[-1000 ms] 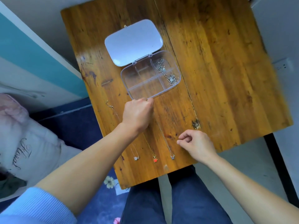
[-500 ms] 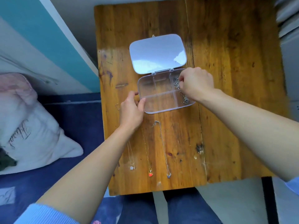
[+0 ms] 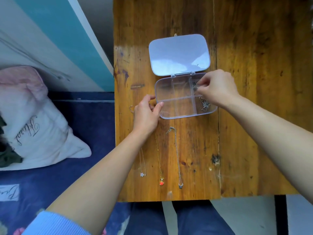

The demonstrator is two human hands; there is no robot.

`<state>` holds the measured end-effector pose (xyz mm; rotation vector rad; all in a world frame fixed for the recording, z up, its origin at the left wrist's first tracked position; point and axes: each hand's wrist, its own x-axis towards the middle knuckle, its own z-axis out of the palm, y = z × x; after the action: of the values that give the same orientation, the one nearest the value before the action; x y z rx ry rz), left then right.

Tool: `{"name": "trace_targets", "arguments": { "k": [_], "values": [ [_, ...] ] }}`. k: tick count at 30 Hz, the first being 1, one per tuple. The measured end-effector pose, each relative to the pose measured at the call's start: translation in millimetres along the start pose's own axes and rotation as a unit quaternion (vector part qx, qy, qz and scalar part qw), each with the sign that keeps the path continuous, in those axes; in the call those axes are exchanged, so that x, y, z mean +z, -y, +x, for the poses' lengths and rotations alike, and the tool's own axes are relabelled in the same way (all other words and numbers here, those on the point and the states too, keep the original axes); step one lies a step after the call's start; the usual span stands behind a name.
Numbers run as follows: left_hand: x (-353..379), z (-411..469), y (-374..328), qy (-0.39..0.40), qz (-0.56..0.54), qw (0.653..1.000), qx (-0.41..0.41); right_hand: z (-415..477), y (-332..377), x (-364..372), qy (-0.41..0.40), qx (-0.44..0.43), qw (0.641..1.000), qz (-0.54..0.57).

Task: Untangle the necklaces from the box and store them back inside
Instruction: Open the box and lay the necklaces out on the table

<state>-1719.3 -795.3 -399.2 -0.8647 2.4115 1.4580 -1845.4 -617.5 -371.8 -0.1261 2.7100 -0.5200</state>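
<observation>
A clear plastic box (image 3: 176,106) with several compartments lies open on the wooden table (image 3: 254,116), its lid (image 3: 179,54) folded back. My left hand (image 3: 146,114) grips the box's left edge. My right hand (image 3: 218,88) reaches into the right upper compartment and pinches a tangled silver chain (image 3: 196,84). More tangled chain (image 3: 205,105) lies in the right lower compartment. Three necklaces lie stretched out in front of the box: one with a pale pendant (image 3: 142,174), one with an orange pendant (image 3: 162,183), one with a dark pendant (image 3: 180,185).
A white and pink pillow (image 3: 39,129) lies on a dark blue cover at the left. A teal and white wall panel (image 3: 64,39) runs beside the table's left edge. My legs (image 3: 169,219) are below the table's near edge.
My right hand has gone from the table near the necklaces up into the box's right compartment and pinched the chain. My left hand has shifted from the box's front edge to its left edge.
</observation>
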Motion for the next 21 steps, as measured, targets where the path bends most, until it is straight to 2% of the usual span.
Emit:
{"name": "trace_targets", "arguments": {
  "k": [2,4,6,8,13,16,21],
  "values": [
    [-1,0,-1,-0.014,0.023,1.0,0.014,-16,-9,-13,-0.022,0.016,0.996,0.088],
    [-3,0,-5,-0.055,0.071,0.995,0.053,-32,-21,-22,-0.01,0.052,0.98,0.192],
    [-3,0,-15,-0.092,0.111,0.982,0.12,-47,-35,-27,0.004,0.094,0.955,0.281],
    [1,1,-30,-0.094,0.15,0.966,0.187,-58,-48,-27,0.012,0.139,0.929,0.342],
    [35,10,-63,0.02,0.249,0.932,0.262,-74,-74,-20,0.021,0.245,0.846,0.473],
    [63,16,-77,0.064,0.292,0.904,0.304,-79,-84,-16,0.021,0.277,0.795,0.539],
    [97,27,-91,0.108,0.382,0.848,0.35,-81,-99,-17,0.041,0.282,0.75,0.596]
  ]
}}
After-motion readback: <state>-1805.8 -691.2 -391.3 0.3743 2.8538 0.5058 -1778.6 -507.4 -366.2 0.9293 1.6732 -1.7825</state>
